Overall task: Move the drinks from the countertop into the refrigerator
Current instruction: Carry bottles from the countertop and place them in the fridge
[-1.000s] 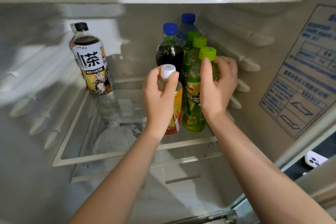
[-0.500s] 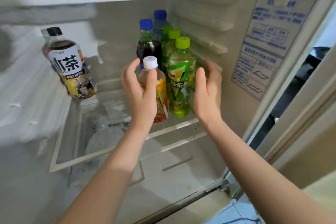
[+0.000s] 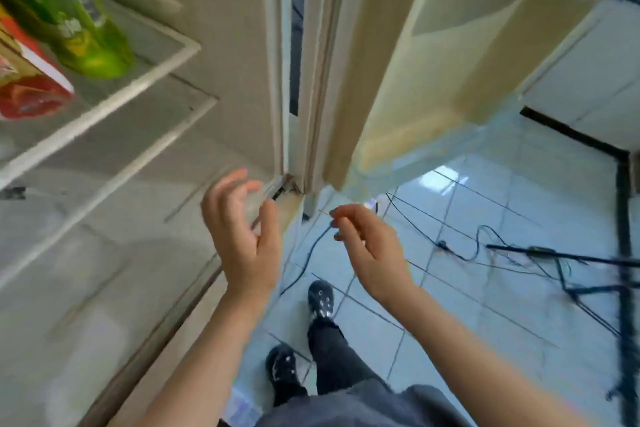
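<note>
The view is blurred and turned right, away from the refrigerator. At the far left a green tea bottle [image 3: 86,35] and a yellow-and-red labelled bottle [image 3: 31,87] stand on the glass shelf [image 3: 138,87] of the open refrigerator. My left hand [image 3: 242,236] hangs in front of the refrigerator's lower right corner, fingers spread, holding nothing. My right hand [image 3: 370,243] is beside it over the floor, fingers loosely curled and empty. Both hands are well clear of the bottles.
The open refrigerator door [image 3: 415,62] stands to the right of the hinge gap. Black cables [image 3: 460,246] and a dark tripod stand [image 3: 588,270] lie on the pale tiled floor. My two dark shoes [image 3: 304,333] are below. White cabinets [image 3: 595,80] stand at the right.
Both hands have let go of the bottles and drawn back out of the refrigerator. The camera has swung right and down toward the floor.
</note>
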